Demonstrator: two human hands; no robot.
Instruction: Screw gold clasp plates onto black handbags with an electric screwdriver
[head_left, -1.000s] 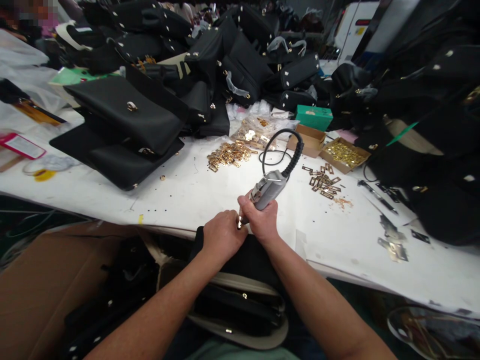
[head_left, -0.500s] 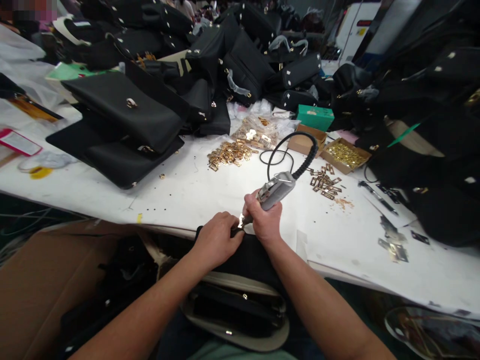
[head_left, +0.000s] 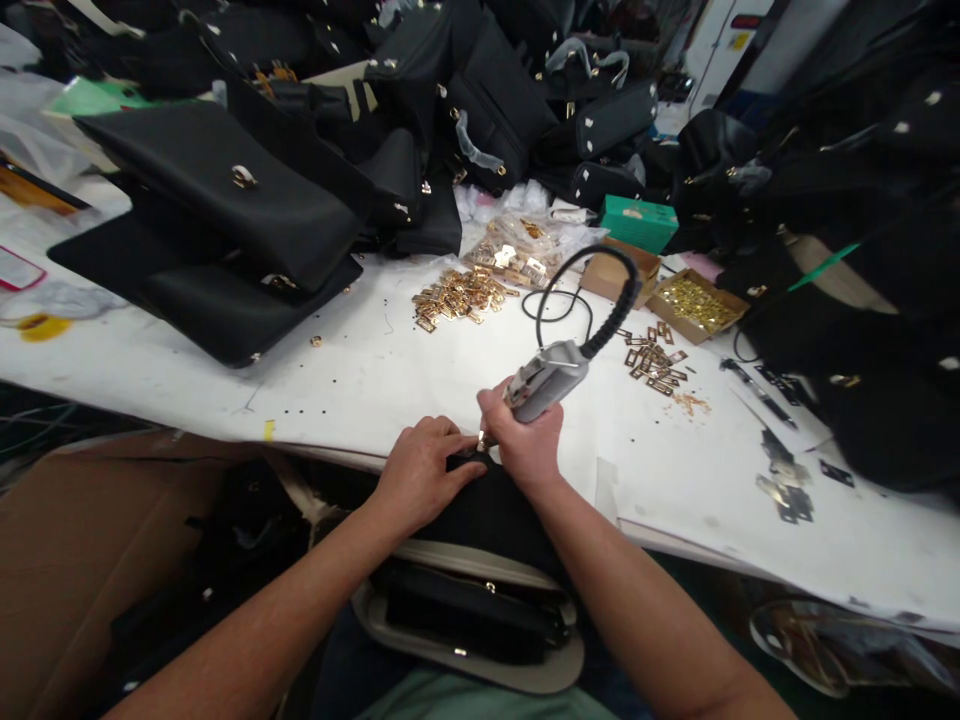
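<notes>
My right hand point(head_left: 529, 440) is wrapped round a grey electric screwdriver point(head_left: 553, 380) with a thick black cable rising from its back end. Its tip points down at a small gold metal fitting point(head_left: 482, 438) on the edge of a black handbag point(head_left: 487, 510). From the left, my left hand point(head_left: 427, 468) pinches that edge between thumb and fingers, close beside the fitting. The bag lies across my lap against the table's edge, its mouth gaping toward me and showing a dark inside with a beige rim. The screwdriver's very tip is too small to make out.
On the white table point(head_left: 360, 370) lie a pile of gold fittings point(head_left: 461, 297), loose metal plates point(head_left: 654, 360), a cardboard box of small gold parts point(head_left: 697, 303) and a pen point(head_left: 757, 393). Black bags point(head_left: 225, 190) are heaped behind. A large cardboard box point(head_left: 97, 570) stands at lower left.
The view has shifted slightly, so the table's things sit a little differently. My left fingers have moved slightly on the bag's edge; the screwdriver stays at the fitting.
</notes>
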